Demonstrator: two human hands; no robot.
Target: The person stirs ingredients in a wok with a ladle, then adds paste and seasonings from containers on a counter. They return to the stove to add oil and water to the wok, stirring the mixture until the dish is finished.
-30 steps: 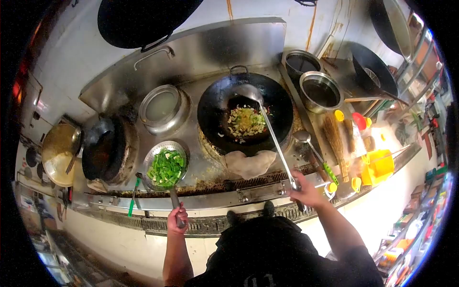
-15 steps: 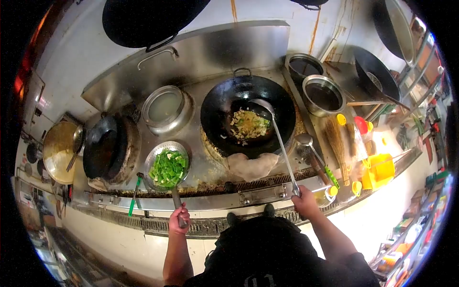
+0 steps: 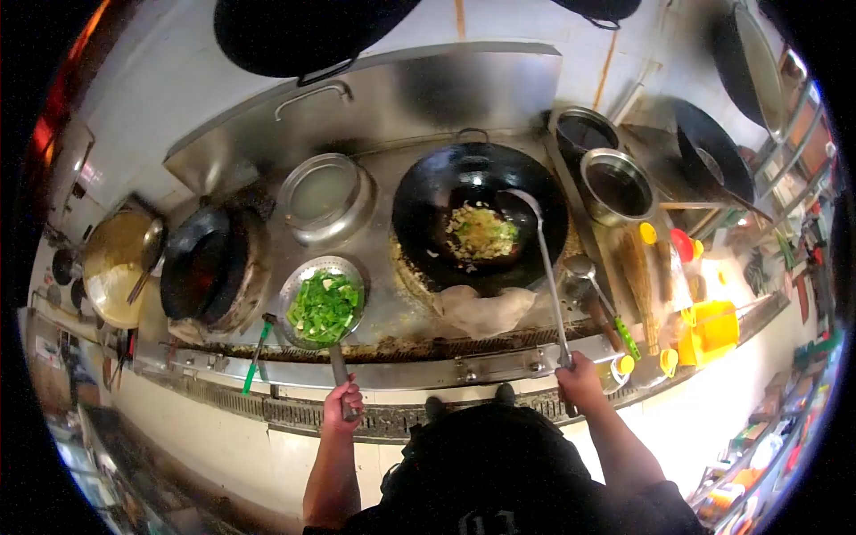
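My left hand [image 3: 342, 406] is closed around the handle of a perforated strainer [image 3: 343, 265]. Cut green leafy vegetables [image 3: 323, 306] fill its bowl, which is over the stove's front part. On the other side, my right hand [image 3: 580, 383] grips a long metal ladle [image 3: 550, 272]. The ladle's head is inside the black wok [image 3: 415, 205], at the right of some chopped, browned food with green bits [image 3: 481, 236]. A pale folded cloth [image 3: 486, 310] lies over the wok's near rim.
A lidless metal pot [image 3: 323, 227] of cloudy liquid stands left of the wok, with another dark wok [image 3: 183, 276] farther left. Two pots of dark liquid, one a steel pot [image 3: 615, 212], are on the right. Near them are a bamboo brush [image 3: 638, 290] and a yellow container [image 3: 713, 325].
The whole scene has shifted slightly to the right in view. Within the wok, the ladle's head has moved a little to the right, away from the food. Both grips are unchanged.
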